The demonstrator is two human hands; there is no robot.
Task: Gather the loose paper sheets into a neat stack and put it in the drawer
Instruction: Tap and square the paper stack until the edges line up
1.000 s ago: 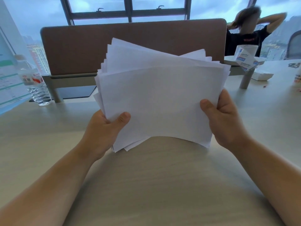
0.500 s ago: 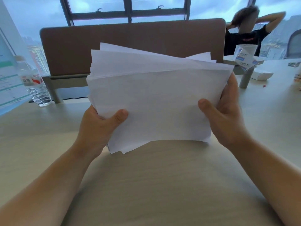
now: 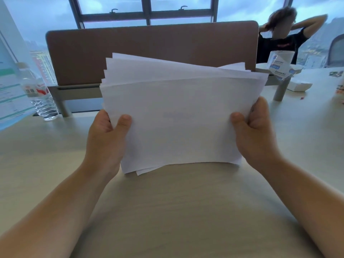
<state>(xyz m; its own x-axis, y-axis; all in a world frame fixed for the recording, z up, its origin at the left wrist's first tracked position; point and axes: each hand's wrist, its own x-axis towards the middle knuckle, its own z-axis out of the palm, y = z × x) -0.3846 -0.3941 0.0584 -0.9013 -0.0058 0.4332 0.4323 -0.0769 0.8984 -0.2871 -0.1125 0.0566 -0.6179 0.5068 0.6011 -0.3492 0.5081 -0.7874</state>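
left hand: thumb lies flat on the front of the paper stack at its lower left edge; the other fingers are behind the sheets, hidden. It pinches the stack.
right hand: thumb on the front of the stack at its right edge, fingers curled round the edge behind. Also gripping the stack.
paper stack: plain white sheets, held up between both hands over the desk, tilted back toward the divider. Not squared: top edges fan out in steps at upper left, a few corners stick out below at lower left. Bottom edge sits just above or on the desk, cannot tell which. Front sheet is blank apart from a faint grey smudge near the middle, not readable.
desk: pale wood grain, both forearms over it.
divider: brown padded panel right behind the stack, on a grey rail.
water bottle: clear, ribbed, red-and-white label, far left on the desk; print too small to read.
printed sheet: far left edge, green and blue bands, text blurred.
box: white with blue print, far right, propped up at a tilt; lettering not legible.
person: beyond the divider, black shirt, both arms raised behind the head.
windows: dark frames, overcast sky.
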